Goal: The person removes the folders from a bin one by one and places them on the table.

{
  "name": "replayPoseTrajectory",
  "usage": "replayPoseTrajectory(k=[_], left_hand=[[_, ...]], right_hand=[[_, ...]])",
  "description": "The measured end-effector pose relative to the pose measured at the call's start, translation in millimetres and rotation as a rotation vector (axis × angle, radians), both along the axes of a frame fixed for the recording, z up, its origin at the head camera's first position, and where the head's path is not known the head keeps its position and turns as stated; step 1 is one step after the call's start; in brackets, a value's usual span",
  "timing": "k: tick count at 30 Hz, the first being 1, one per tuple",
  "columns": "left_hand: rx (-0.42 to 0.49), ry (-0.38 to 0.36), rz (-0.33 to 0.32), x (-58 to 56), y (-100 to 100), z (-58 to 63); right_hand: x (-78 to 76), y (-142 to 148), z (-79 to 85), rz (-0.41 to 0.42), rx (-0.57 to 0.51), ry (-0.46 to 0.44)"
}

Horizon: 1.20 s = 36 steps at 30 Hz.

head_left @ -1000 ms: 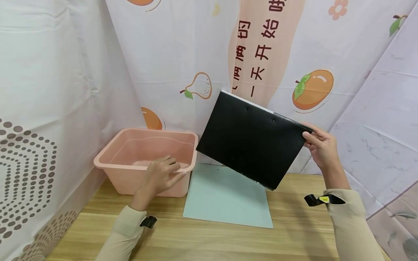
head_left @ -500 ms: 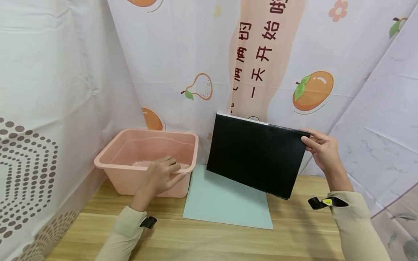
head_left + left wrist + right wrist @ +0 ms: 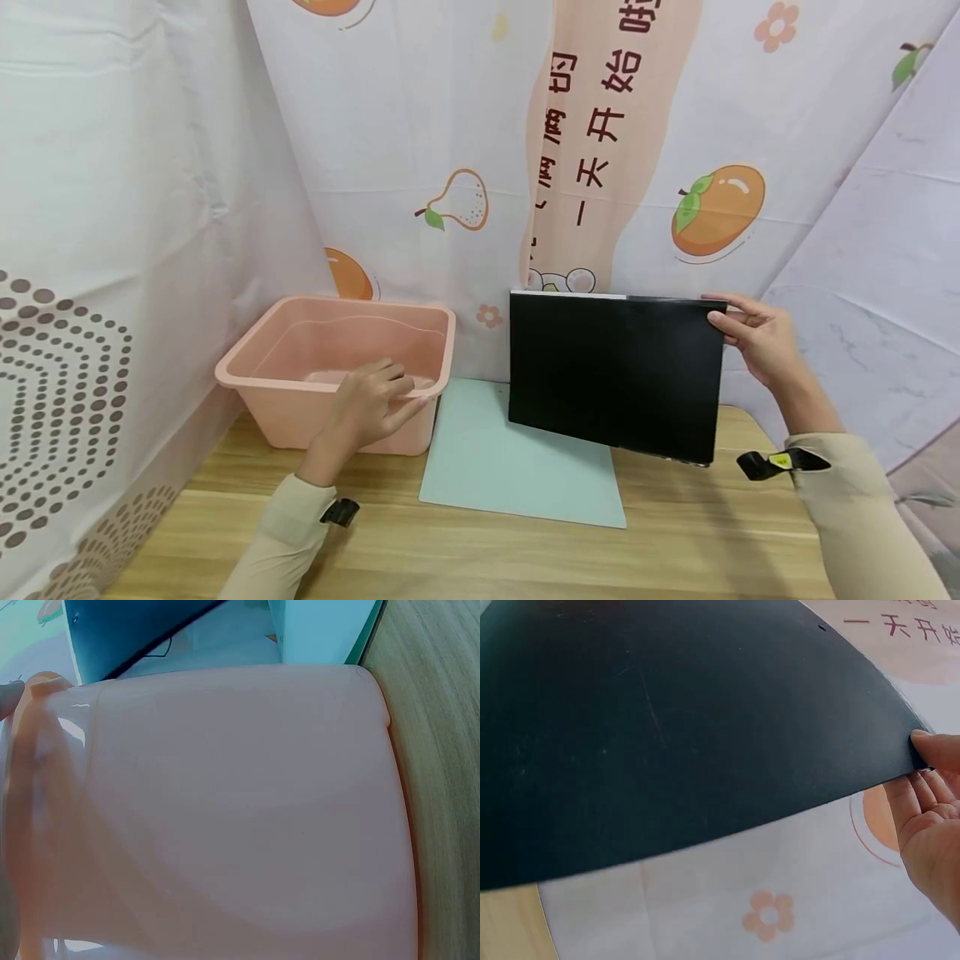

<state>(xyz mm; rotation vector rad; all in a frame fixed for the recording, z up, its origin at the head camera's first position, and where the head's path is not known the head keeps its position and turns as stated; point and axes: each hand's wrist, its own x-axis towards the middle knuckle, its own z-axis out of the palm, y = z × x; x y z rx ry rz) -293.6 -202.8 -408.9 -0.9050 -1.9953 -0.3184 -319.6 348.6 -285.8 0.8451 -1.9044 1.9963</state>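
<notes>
My right hand [image 3: 765,342] pinches the upper right corner of a flat black folder [image 3: 615,375], thumb in front and fingers behind. The folder hangs nearly upright, a white strip along part of its top edge. Its lower left part overlaps a pale blue-green sheet [image 3: 510,475] lying on the table. In the right wrist view, the folder's dark face [image 3: 667,750] fills the upper left. On the other side, my left hand [image 3: 367,400] grips the front rim of a pink plastic basin [image 3: 277,408], fingers over the rim. The basin's side [image 3: 247,787] fills most of the left wrist view.
The wooden table [image 3: 450,558] spreads under everything. White printed curtain [image 3: 382,142] hangs close behind the basin and folder, with more cloth at both sides. The sheet lies right beside the basin's right wall.
My right hand has moved right and slightly outward; the black folder has swung from a steep tilt to nearly level, lower and further right. My left hand and the basin have stayed still.
</notes>
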Motion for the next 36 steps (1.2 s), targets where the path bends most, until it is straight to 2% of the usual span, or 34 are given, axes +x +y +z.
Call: replayPoseTrajectory(k=[11,22,25,32,36], left_hand=[[-0.010,-0.002,0.002,0.4,0,-1.5],[-0.006,-0.007,0.008,1.8,1,0.6],[-0.007,-0.011,0.010,1.1,0,0.3],[-0.004,-0.014,0.005,0.4,0,0.9],[-0.003,-0.018,0.007,0.5,0,0.9]], right_hand=[[6.1,44,12.0,-0.090,0.055,-0.022],[10.9,92,28.6,-0.107,0.024,-0.101],[12.3,106,33.1,-0.175,0.064,-0.128],[17.4,132,38.6,-0.398,0.275,-0.208],[17.2,141,34.5,-0.412,0.307,-0.270]])
